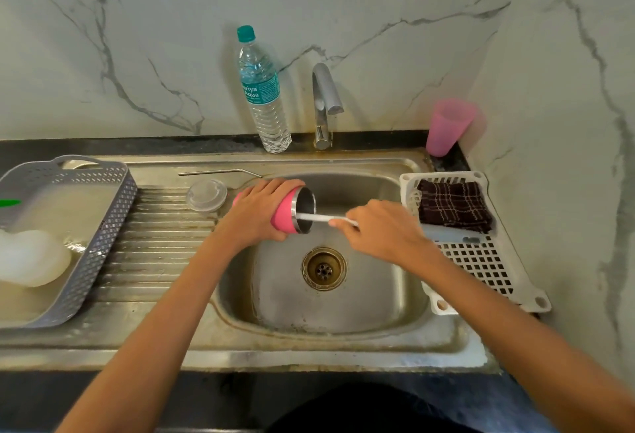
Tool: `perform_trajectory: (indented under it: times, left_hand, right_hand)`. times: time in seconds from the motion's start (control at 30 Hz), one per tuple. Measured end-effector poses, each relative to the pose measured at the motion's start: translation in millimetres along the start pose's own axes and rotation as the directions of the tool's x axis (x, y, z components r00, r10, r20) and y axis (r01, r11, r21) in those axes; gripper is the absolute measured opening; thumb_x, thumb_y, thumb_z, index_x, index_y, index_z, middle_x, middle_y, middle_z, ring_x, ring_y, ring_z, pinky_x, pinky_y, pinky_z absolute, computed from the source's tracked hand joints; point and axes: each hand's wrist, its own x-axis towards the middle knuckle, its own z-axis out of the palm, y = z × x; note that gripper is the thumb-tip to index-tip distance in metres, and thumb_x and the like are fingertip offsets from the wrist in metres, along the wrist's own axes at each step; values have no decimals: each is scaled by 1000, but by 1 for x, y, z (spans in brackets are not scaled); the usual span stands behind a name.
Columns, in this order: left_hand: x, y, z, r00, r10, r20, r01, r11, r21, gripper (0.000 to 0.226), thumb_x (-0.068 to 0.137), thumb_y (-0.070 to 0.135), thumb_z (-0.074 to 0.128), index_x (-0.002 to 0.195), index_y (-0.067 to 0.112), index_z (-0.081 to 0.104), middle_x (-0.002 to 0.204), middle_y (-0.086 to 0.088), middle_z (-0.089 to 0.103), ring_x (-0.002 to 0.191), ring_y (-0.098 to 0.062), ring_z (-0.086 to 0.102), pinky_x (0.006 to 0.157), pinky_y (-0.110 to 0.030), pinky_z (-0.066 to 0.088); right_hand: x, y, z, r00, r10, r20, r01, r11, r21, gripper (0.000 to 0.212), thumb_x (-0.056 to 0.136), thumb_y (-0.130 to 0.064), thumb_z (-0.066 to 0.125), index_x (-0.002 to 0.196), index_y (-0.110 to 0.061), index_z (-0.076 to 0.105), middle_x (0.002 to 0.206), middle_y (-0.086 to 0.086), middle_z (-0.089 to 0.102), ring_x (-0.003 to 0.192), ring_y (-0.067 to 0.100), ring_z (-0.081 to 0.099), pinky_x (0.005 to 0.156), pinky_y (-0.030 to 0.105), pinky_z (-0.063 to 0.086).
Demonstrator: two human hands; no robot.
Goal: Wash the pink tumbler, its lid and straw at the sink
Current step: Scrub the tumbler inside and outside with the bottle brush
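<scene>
Pink tumbler (283, 218): sideways over sink (343, 309), left hand (256, 212) fingers wrapped round it; right hand (381, 230) fingers pinch white brush (319, 218) entering its mouth. Lid (206, 195), straw (220, 172) alongside, apparently unwashed.

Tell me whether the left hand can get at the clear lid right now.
Probably not yet: the lid lies close with nothing between, but the left hand grips the pink tumbler.
</scene>
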Motion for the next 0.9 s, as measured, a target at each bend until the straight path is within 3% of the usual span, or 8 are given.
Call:
perform_trajectory:
  times: [0.07, 0.17, 0.23, 0.37, 0.5, 0.57, 0.73, 0.9]
  left_hand:
    - [-1, 3, 2, 1000, 23, 14, -23, 1000, 6, 97, 62, 32, 85, 145, 28, 37, 143, 2, 47, 133, -23, 42, 111, -44, 31]
    - [2, 7, -1, 998, 49, -28, -48, 998, 36, 95, 62, 32, 84, 145, 28, 38, 142, 2, 48, 132, -22, 43, 108, -43, 32]
    - [7, 8, 2, 998, 47, -38, -45, 998, 54, 96, 61, 33, 83, 145, 28, 38, 142, 3, 48, 131, -22, 44, 108, -43, 32]
    - [8, 11, 22, 999, -7, 54, 7, 1000, -9, 98, 61, 33, 83, 146, 28, 36, 141, 3, 48, 130, -23, 46, 107, -42, 35]
    - [6, 11, 23, 998, 45, 48, -45, 999, -11, 95, 61, 33, 82, 145, 28, 38, 141, 3, 49, 130, -21, 45, 106, -41, 36]
    - [6, 13, 18, 998, 59, 29, -58, 998, -30, 95, 62, 33, 82, 146, 28, 37, 141, 3, 48, 130, -20, 44, 106, -40, 35]
    - [4, 15, 27, 998, 23, 54, -19, 997, -76, 95, 60, 36, 82, 144, 29, 37, 137, 4, 50, 124, -21, 48, 103, -42, 42]
    - [6, 11, 19, 998, 54, 33, -51, 995, -82, 97, 61, 35, 83, 145, 30, 35, 138, 4, 49, 127, -20, 46, 104, -41, 40]
  right_hand:
    - [8, 12, -6, 998, 58, 26, -58, 998, 28, 51, 98, -57, 34, 59, -25, 43, 52, -6, 46, 48, 11, 45, 45, 25, 30]
    - [8, 22, 7, 983, 136, 124, -156, 972, 173, 53, 98, -57, 35, 60, -22, 48, 54, -1, 50, 51, 16, 50, 49, 28, 39]
    - [2, 12, 20, 983, 102, 151, -122, 985, 124, 55, 99, -55, 33, 65, -18, 55, 55, 0, 52, 51, 19, 54, 51, 30, 46]
    - [8, 3, 11, 999, -36, 41, 38, 998, -55, 54, 100, -52, 30, 65, -17, 52, 54, -3, 45, 52, 18, 50, 54, 31, 47]
    - [15, 24, 3, 994, 59, 87, -54, 997, -56, 53, 100, -54, 31, 59, -23, 43, 53, -5, 44, 49, 11, 44, 48, 25, 32]
    - [8, 18, 15, 990, 78, 113, -75, 997, -34, 53, 100, -53, 31, 61, -21, 46, 54, -4, 44, 51, 16, 49, 50, 26, 36]
    - [7, -3, 14, 992, -74, 97, 81, 994, -67, 54, 101, -50, 29, 62, -17, 47, 53, -3, 41, 49, 17, 44, 53, 32, 42]
    - [19, 17, 2, 993, 32, 114, -30, 999, -14, 55, 101, -53, 29, 66, -17, 53, 57, -1, 48, 56, 18, 53, 53, 28, 37]
